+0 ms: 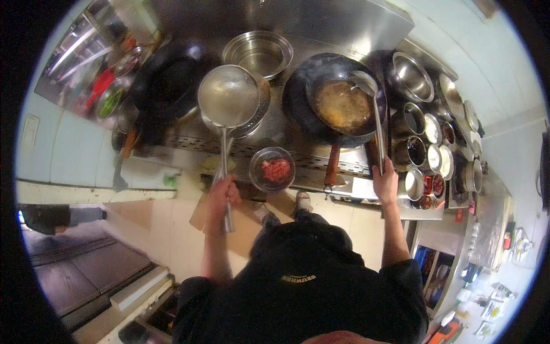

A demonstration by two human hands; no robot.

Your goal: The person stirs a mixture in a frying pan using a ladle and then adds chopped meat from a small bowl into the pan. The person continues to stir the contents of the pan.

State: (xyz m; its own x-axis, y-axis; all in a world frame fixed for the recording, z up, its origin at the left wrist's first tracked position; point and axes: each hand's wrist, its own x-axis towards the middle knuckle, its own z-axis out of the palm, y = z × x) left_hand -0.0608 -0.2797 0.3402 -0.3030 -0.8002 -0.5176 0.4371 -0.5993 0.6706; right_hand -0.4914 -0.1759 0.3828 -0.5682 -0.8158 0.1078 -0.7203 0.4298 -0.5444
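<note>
My left hand [224, 193] grips the long handle of a round metal strainer [229, 96], held over a perforated metal bowl between the woks. My right hand [385, 182] is closed on the handle of a metal ladle [365, 83], whose bowl is at the right side of a black wok [300, 99]. Bubbling brownish liquid [342, 104] lies in that wok, with some steam above it. A clear bowl of raw red meat [276, 169] stands at the stove's front edge, between my hands. Behind the strainer is a round metal pot [258, 53].
Another dark wok [165, 86] with a wooden handle stands at the left. To the right are a steel bowl [412, 76] and several containers of seasonings [415, 150]. Bowls with green vegetables [111, 101] are at the far left. A person [47, 217] is at the left edge.
</note>
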